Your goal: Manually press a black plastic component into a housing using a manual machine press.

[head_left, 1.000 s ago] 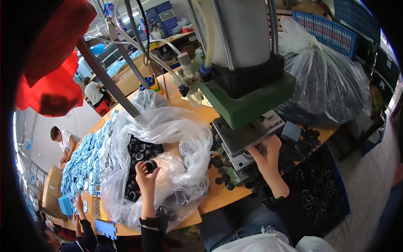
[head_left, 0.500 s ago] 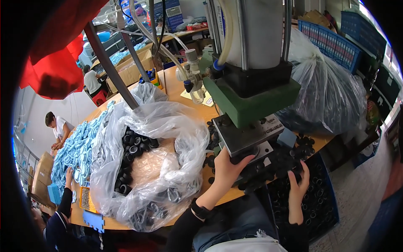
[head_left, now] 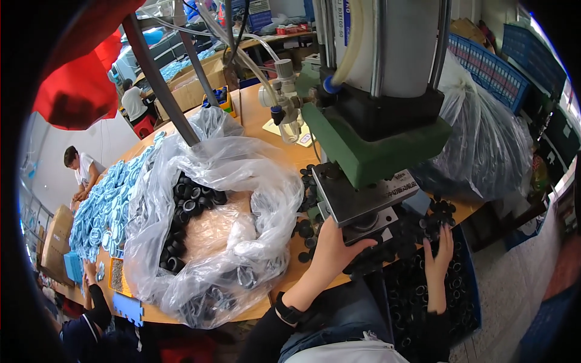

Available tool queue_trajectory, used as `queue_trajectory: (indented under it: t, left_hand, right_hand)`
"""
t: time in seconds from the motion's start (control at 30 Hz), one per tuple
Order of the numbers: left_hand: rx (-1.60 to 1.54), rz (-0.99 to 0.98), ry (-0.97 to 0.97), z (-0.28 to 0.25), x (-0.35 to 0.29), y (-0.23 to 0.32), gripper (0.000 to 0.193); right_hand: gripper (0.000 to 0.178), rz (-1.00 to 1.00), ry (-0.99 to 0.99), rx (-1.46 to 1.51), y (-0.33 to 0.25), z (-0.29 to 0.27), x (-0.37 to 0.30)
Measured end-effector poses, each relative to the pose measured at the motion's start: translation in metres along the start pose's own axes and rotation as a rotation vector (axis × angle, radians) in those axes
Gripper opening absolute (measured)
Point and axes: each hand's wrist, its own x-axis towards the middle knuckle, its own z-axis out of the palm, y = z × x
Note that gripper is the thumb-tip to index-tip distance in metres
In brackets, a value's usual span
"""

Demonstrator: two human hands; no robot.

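My left hand (head_left: 330,255) lies at the near left side of a metal press fixture (head_left: 370,199), its thumb stretched out to the right. Its fingertips are partly hidden by the fixture's edge. Under the upper plate a black round part (head_left: 365,225) sits on the lower plate. To the right, my right hand (head_left: 438,266) has thumb and fingers around a small black round part (head_left: 430,226), hard to make out against the dark pieces. Several black caps (head_left: 443,208) lie beside the fixture. Over it hangs the press's green head (head_left: 375,142).
A clear plastic bag (head_left: 275,175) with black caps lies open at left. Light blue parts (head_left: 106,209) are heaped beyond it, near a co-worker's hand (head_left: 89,272). A blue crate (head_left: 478,290) of black rings stands below right. A filled bag (head_left: 484,139) sits behind.
The view has shifted slightly. My left thumb has drawn back from the gap between the plates. The right hand has risen a little toward the black pieces.
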Motion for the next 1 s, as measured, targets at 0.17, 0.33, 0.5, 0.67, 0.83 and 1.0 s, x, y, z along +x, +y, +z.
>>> queue_trajectory:
  t: [0.17,0.33,0.5,0.67,0.83,1.0]
  left_hand:
    - [0.15,0.02,-0.015,-0.058,-0.027,0.004,0.052]
    - [0.362,-0.108,0.172,-0.13,-0.059,-0.053,0.034]
    - [0.823,-0.12,0.328,-0.235,-0.051,-0.133,0.027]
    - [1.071,-0.412,0.249,-0.26,-0.009,-0.191,0.043]
    - [1.414,-0.442,0.322,-0.263,-0.001,-0.239,0.042]
    - [1.149,-0.358,0.403,-0.273,-0.008,-0.241,0.044]
  right_hand:
    - [0.046,-0.24,-0.188,-0.209,-0.011,0.079,0.08]
    - [0.03,-0.219,-0.23,-0.145,0.031,0.096,0.096]
    - [0.036,-0.121,-0.367,0.035,0.001,0.075,0.083]
    - [0.044,-0.118,-0.137,0.36,-0.066,0.027,0.034]
    - [0.048,-0.179,-0.133,0.717,-0.132,-0.001,0.026]
    - [0.054,-0.128,-0.229,0.937,-0.165,0.012,0.047]
